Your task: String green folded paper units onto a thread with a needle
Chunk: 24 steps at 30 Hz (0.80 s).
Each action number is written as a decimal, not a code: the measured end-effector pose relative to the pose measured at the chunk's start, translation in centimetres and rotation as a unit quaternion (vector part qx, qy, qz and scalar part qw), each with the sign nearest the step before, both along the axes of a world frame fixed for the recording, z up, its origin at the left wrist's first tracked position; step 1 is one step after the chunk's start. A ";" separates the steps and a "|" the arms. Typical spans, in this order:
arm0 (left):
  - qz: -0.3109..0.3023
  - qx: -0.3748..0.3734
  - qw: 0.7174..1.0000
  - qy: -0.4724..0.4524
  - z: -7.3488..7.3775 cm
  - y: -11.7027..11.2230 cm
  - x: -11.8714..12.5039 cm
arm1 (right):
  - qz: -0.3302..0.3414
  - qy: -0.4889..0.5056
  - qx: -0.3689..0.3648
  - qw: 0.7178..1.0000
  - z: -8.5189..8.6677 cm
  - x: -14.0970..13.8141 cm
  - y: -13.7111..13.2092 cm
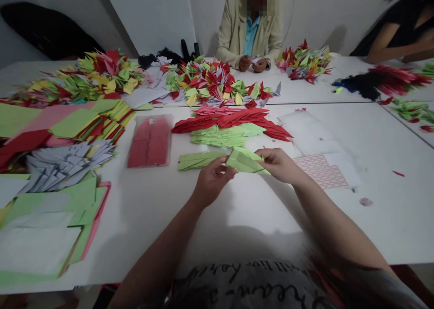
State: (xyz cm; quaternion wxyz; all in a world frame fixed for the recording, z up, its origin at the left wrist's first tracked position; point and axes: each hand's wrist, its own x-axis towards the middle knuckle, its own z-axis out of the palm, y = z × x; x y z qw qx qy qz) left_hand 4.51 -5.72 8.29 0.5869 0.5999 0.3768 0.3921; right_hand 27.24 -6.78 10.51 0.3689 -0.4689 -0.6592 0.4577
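Between both hands, just above the table, is a partly folded piece of light green paper [244,161]. My left hand [213,178] pinches its left edge between thumb and fingers. At the right end, my right hand [276,162] grips the same paper, thumb and fingertips closed on it. Behind my left hand lies a small stack of folded green papers [196,160]. Farther off are a fanned row of green folded strips [219,136] and rows of red folded strips [233,120].
Left stand stacks of coloured paper sheets [68,200] and a clear packet of red paper [150,142]. Heaps of folded paper cranes [217,81] line the back. Across the table a person [251,33] handles small paper. A patterned sheet [318,171] lies right.
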 end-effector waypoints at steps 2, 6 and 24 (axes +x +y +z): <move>0.020 -0.015 1.000 -0.019 0.5 0.4 0.5 | 0.016 0.003 -0.022 1.000 0.0 -0.6 0.0; 0.128 -0.007 0.991 -0.031 0.9 2.3 0.0 | -0.017 0.031 -0.104 0.994 -0.9 -0.7 0.1; 0.079 0.323 0.939 0.089 1.6 3.3 0.0 | -0.145 -0.098 0.233 0.957 0.1 -2.9 1.4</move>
